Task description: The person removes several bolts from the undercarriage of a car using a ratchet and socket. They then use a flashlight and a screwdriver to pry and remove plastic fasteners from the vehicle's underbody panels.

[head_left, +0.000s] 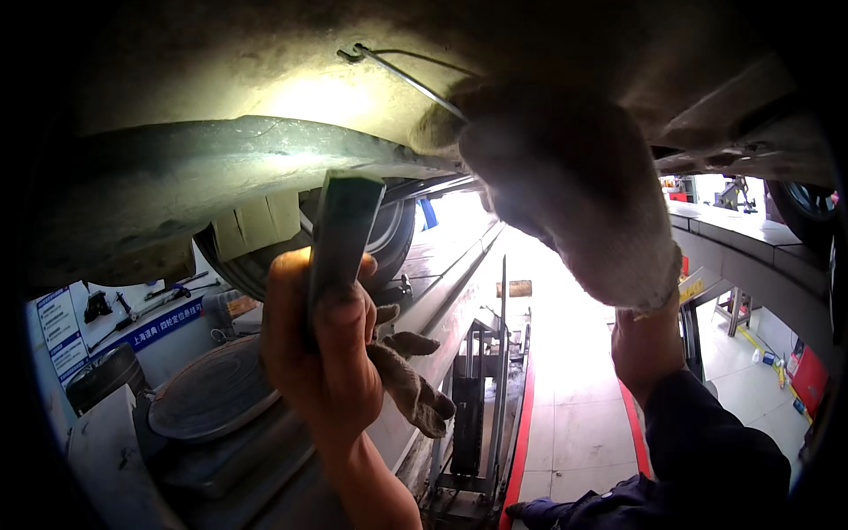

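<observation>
My bare left hand [331, 344] is closed round a dark, flat, bar-shaped work light [347, 221], held upright. Its bright patch falls on the underside of a vehicle [221, 88] overhead. A loose knitted glove [411, 380] hangs beside that hand, seemingly tucked in it. Up at the right, my right hand [565, 185] wears a pale knitted glove and is closed on a thin metal rod [411, 81]. The rod's far end meets a small opening [353, 53] in the underbody panel; its near end is hidden by the glove.
A tyre [389, 247] stands behind the light, on a long lift platform [442, 291]. At left is a round turnplate [216, 389]. Lift linkage [473, 397] rises beside the red-edged floor strip [579, 424]. Another platform [760, 243] runs along the right.
</observation>
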Action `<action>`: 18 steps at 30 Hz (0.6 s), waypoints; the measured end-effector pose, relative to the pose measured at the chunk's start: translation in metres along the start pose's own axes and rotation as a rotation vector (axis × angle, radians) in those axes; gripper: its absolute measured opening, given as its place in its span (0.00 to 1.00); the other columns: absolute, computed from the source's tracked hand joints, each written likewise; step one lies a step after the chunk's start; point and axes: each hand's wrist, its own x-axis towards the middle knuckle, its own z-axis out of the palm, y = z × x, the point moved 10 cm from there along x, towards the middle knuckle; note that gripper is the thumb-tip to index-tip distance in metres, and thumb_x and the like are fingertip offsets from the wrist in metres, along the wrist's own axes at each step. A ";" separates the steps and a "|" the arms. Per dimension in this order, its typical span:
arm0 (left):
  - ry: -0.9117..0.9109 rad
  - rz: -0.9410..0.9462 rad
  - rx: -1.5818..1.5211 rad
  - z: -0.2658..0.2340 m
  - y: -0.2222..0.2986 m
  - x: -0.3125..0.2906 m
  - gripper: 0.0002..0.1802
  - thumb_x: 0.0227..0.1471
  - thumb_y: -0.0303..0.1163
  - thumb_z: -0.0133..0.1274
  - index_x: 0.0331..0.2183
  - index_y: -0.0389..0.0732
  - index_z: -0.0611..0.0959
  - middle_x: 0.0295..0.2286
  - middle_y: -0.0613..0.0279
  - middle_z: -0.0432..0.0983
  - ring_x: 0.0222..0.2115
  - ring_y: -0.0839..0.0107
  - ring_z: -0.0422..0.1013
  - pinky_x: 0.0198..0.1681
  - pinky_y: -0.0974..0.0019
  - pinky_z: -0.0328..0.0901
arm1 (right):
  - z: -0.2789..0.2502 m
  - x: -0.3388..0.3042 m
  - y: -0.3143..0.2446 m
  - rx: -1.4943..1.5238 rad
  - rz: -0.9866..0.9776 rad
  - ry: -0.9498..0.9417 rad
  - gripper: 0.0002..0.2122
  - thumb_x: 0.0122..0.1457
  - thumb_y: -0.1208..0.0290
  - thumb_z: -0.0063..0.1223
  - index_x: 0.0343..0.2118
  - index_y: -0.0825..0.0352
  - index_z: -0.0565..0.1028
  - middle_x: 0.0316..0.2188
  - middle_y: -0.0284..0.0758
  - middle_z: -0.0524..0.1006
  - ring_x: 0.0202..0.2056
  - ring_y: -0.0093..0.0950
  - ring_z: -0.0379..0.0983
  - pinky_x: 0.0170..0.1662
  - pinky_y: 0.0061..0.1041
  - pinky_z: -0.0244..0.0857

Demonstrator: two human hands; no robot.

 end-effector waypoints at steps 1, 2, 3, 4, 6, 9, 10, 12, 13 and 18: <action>-0.035 0.003 -0.077 0.003 0.000 0.001 0.24 0.63 0.50 0.49 0.38 0.35 0.75 0.17 0.71 0.58 0.16 0.82 0.55 0.18 0.76 0.52 | -0.001 0.000 -0.003 -0.064 -0.035 -0.007 0.13 0.53 0.73 0.61 0.42 0.58 0.79 0.38 0.33 0.79 0.38 0.32 0.77 0.43 0.31 0.72; -0.036 -0.039 -0.127 0.005 -0.003 -0.001 0.23 0.63 0.50 0.49 0.38 0.35 0.75 0.18 0.70 0.59 0.16 0.82 0.55 0.18 0.76 0.53 | -0.002 0.000 -0.006 -0.131 -0.075 -0.011 0.14 0.53 0.73 0.61 0.43 0.57 0.79 0.39 0.32 0.80 0.39 0.32 0.78 0.44 0.31 0.73; -0.036 -0.081 -0.176 0.010 -0.006 -0.005 0.22 0.63 0.49 0.49 0.38 0.36 0.75 0.19 0.70 0.59 0.16 0.82 0.56 0.18 0.77 0.53 | -0.002 -0.001 -0.007 -0.151 -0.084 -0.009 0.13 0.53 0.72 0.61 0.44 0.58 0.79 0.39 0.32 0.80 0.39 0.32 0.77 0.44 0.31 0.72; -0.021 -0.116 -0.236 0.016 -0.010 -0.007 0.21 0.63 0.48 0.49 0.39 0.37 0.74 0.19 0.70 0.60 0.17 0.81 0.56 0.17 0.77 0.53 | -0.005 -0.002 -0.010 -0.140 -0.073 -0.014 0.13 0.54 0.72 0.60 0.44 0.58 0.79 0.39 0.33 0.80 0.39 0.32 0.77 0.43 0.30 0.72; -0.041 -0.121 -0.356 0.032 -0.014 -0.008 0.16 0.62 0.42 0.53 0.41 0.39 0.73 0.23 0.68 0.63 0.20 0.81 0.59 0.18 0.77 0.55 | -0.010 -0.002 -0.006 -0.099 -0.021 0.006 0.13 0.54 0.72 0.60 0.44 0.59 0.79 0.39 0.33 0.79 0.38 0.31 0.77 0.42 0.30 0.72; 0.021 -0.156 -0.342 0.038 -0.019 -0.009 0.06 0.62 0.30 0.51 0.37 0.41 0.71 0.21 0.73 0.67 0.17 0.88 0.59 0.20 0.80 0.53 | -0.012 -0.001 0.001 0.023 0.064 0.101 0.13 0.55 0.72 0.58 0.45 0.61 0.78 0.38 0.34 0.79 0.37 0.30 0.77 0.41 0.28 0.71; 0.057 -0.123 -0.189 0.034 -0.022 0.000 0.13 0.61 0.39 0.55 0.39 0.40 0.73 0.21 0.70 0.63 0.16 0.83 0.59 0.19 0.77 0.56 | -0.011 0.000 0.004 0.060 0.088 0.135 0.13 0.56 0.72 0.58 0.45 0.61 0.78 0.38 0.34 0.79 0.36 0.30 0.77 0.40 0.28 0.71; 0.261 -0.146 -0.326 0.038 -0.020 0.014 0.14 0.61 0.41 0.57 0.36 0.42 0.76 0.18 0.73 0.63 0.15 0.83 0.61 0.18 0.77 0.55 | -0.013 -0.001 0.008 0.114 0.142 0.184 0.13 0.56 0.72 0.57 0.45 0.62 0.78 0.38 0.34 0.79 0.35 0.30 0.77 0.39 0.27 0.71; 0.358 -0.187 -0.473 0.049 -0.019 0.016 0.10 0.58 0.36 0.60 0.33 0.42 0.78 0.15 0.77 0.64 0.14 0.89 0.59 0.17 0.79 0.50 | -0.013 -0.002 0.011 0.130 0.161 0.186 0.13 0.57 0.71 0.56 0.45 0.63 0.78 0.38 0.34 0.79 0.35 0.29 0.77 0.39 0.27 0.70; 0.488 -0.267 -0.562 0.068 -0.010 0.024 0.12 0.58 0.36 0.61 0.27 0.40 0.82 0.15 0.77 0.68 0.14 0.90 0.59 0.16 0.78 0.49 | -0.015 -0.008 0.020 0.278 0.271 0.182 0.13 0.58 0.71 0.54 0.46 0.65 0.78 0.37 0.35 0.79 0.33 0.28 0.77 0.36 0.25 0.70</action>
